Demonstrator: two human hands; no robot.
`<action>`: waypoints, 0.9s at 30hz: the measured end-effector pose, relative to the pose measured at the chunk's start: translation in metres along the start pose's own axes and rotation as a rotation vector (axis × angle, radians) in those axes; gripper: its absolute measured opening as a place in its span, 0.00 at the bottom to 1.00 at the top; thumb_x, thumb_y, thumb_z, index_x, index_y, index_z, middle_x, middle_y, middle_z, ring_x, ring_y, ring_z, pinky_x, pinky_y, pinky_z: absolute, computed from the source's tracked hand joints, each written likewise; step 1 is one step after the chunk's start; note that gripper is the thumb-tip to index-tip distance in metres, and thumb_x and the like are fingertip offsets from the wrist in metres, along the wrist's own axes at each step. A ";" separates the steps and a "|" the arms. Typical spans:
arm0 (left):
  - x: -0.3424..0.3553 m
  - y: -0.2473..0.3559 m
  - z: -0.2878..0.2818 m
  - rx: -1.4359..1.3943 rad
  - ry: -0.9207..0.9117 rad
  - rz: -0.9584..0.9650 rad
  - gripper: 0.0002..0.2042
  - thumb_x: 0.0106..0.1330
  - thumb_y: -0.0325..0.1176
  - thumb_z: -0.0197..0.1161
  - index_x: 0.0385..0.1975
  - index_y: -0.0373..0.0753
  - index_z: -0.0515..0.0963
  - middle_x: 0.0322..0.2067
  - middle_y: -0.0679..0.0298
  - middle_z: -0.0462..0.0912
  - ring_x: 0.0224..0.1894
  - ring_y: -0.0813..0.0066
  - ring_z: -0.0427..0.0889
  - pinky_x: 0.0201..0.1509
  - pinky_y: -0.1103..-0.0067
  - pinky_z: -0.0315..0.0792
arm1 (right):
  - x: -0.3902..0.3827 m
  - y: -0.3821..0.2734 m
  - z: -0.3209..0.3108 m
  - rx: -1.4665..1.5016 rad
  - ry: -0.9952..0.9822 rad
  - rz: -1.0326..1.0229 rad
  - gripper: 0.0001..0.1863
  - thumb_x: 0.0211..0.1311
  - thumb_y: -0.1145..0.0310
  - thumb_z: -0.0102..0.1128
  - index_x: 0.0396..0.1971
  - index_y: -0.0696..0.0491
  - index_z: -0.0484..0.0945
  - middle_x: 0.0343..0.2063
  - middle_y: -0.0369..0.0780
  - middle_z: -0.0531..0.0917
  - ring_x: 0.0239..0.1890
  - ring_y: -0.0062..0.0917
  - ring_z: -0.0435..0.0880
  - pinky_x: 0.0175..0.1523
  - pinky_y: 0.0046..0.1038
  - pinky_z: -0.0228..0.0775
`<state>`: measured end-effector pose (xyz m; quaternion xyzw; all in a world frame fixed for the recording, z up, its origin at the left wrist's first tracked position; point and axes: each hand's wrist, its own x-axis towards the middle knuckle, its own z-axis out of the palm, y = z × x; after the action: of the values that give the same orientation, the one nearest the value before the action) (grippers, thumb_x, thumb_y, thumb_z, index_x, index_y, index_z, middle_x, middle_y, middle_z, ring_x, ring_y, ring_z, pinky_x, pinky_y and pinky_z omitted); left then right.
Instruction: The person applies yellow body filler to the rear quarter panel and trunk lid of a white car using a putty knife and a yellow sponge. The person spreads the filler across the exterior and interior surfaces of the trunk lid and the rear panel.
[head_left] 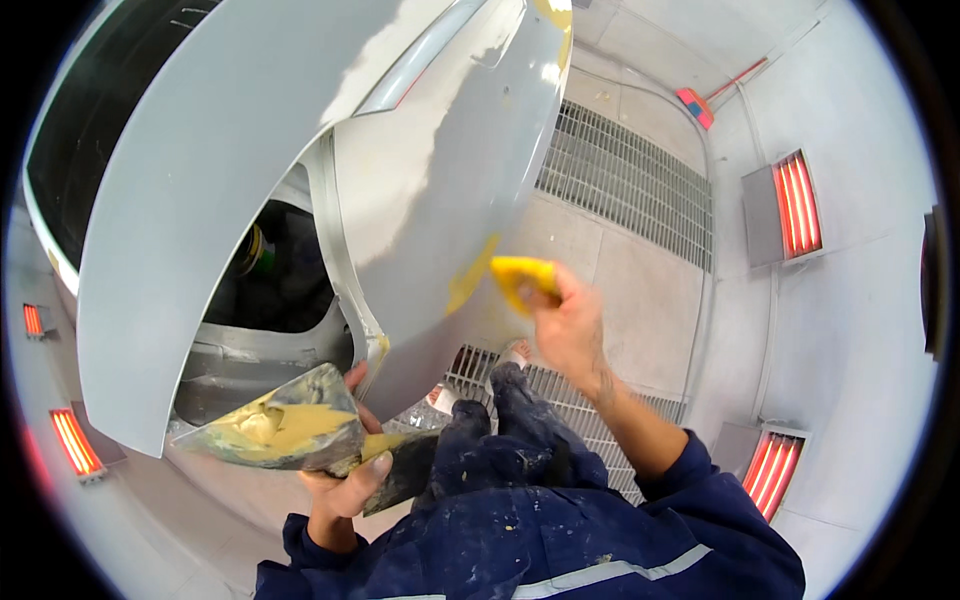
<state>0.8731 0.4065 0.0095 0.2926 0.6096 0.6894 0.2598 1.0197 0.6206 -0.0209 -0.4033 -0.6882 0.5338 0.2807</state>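
My left hand (350,485) grips a metal filler board (300,450) with pale yellow paste on it and a dark, smeared flat piece beside it, near the lower edge of the car opening. My right hand (568,330) pinches a flexible yellow spreader (522,275), slightly blurred, just right of a fresh yellow streak on the grey primed rear body panel (430,230). The raised grey lid (180,170) hangs over the left of the dark opening, where a can (255,250) is partly visible.
Floor grates (625,185) run along the right of the car, and another lies under my feet. Heat lamps (798,203) glow red on the white booth walls. A red-handled broom (697,107) stands by the wall at the upper right. Dark car glass (85,130) shows at the upper left.
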 end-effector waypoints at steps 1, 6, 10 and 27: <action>0.001 0.002 0.000 0.013 -0.001 -0.010 0.11 0.40 0.35 0.65 0.22 0.40 0.72 0.15 0.70 0.67 0.23 0.74 0.73 0.70 0.45 0.56 | 0.010 -0.001 -0.004 -0.118 0.077 -0.062 0.15 0.58 0.86 0.53 0.44 0.59 0.80 0.35 0.46 0.83 0.34 0.42 0.81 0.42 0.33 0.74; 0.001 0.004 0.002 0.014 0.005 0.003 0.11 0.40 0.34 0.64 0.22 0.40 0.72 0.15 0.70 0.67 0.23 0.74 0.72 0.71 0.45 0.55 | 0.051 0.024 -0.001 -0.559 0.195 -0.643 0.17 0.50 0.87 0.56 0.42 0.58 0.80 0.37 0.43 0.81 0.42 0.39 0.78 0.43 0.34 0.73; 0.000 -0.001 0.000 -0.012 -0.019 0.054 0.10 0.41 0.34 0.64 0.23 0.40 0.72 0.14 0.70 0.67 0.22 0.73 0.72 0.71 0.45 0.56 | 0.030 0.020 0.028 -0.639 0.198 -0.639 0.18 0.48 0.87 0.57 0.41 0.59 0.79 0.36 0.44 0.81 0.41 0.39 0.79 0.43 0.35 0.73; -0.003 -0.006 -0.008 0.013 -0.077 0.048 0.14 0.41 0.31 0.66 0.30 0.38 0.72 0.21 0.67 0.70 0.31 0.71 0.73 0.72 0.46 0.52 | 0.041 -0.002 0.018 -0.921 0.034 -0.489 0.11 0.47 0.78 0.62 0.35 0.57 0.78 0.35 0.45 0.80 0.39 0.40 0.79 0.44 0.38 0.74</action>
<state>0.8697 0.3994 0.0027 0.3352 0.5965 0.6796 0.2645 0.9833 0.6464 -0.0261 -0.3210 -0.9211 0.0880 0.2020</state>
